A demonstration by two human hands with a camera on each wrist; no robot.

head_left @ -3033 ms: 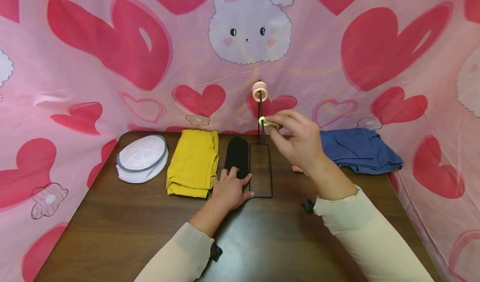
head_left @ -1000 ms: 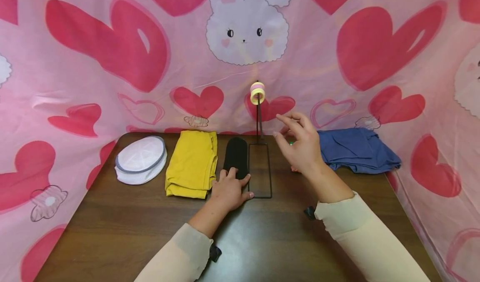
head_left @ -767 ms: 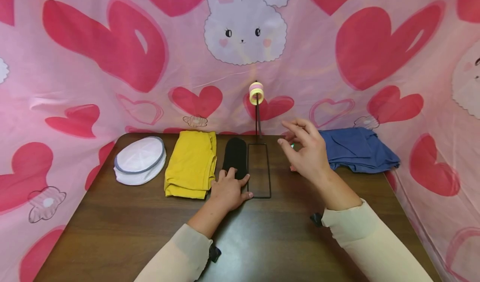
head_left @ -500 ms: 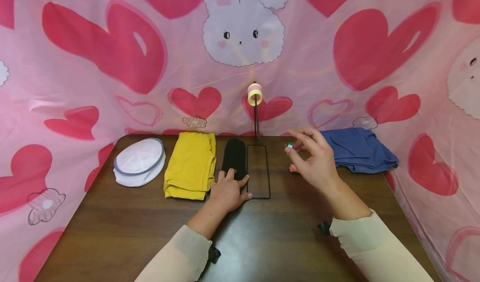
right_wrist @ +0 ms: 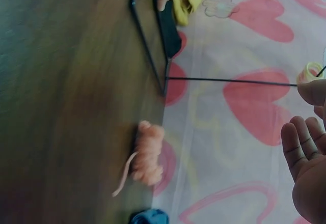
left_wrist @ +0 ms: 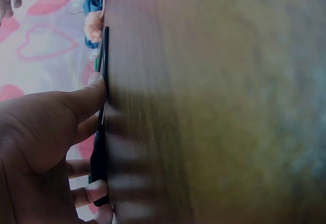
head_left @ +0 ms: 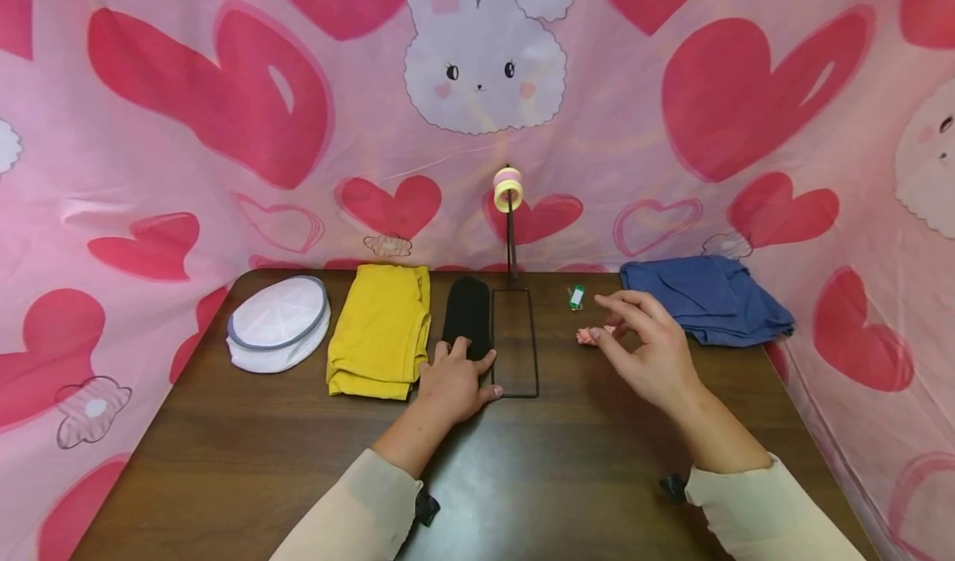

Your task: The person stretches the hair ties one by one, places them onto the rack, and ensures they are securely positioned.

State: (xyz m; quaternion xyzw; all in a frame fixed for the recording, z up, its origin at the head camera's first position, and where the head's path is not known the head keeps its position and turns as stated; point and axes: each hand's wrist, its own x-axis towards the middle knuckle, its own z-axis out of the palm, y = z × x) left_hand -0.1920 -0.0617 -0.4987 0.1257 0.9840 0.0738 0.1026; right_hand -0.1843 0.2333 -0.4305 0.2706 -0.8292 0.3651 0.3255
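Observation:
My left hand [head_left: 453,381] lies palm down, its fingers on a flat black oblong piece [head_left: 468,308] with a rounded end. Its thumb touches the near corner of the wire base of a black stand [head_left: 533,341]. Yellow and pink rings [head_left: 508,179] hang together on the stand's upper arm. My right hand [head_left: 652,354] is held above the table, thumb and fingers apart with nothing between them. Just left of its thumb lies a small pink yarn bundle [head_left: 585,336]; the right wrist view shows a loose strand trailing from the bundle [right_wrist: 147,155].
A small green and white item [head_left: 576,297] lies behind the yarn bundle. Folded blue cloth [head_left: 705,296] sits at the back right. Left of the black piece are folded yellow cloth [head_left: 380,329] and a white mesh bag [head_left: 279,316] with grey rim. A printed curtain [head_left: 283,72] encloses the table.
My right hand held a yellow ring at the stand's arm 3 seconds ago. It has since let go and moved right and down toward the yarn bundle. The left hand stays put.

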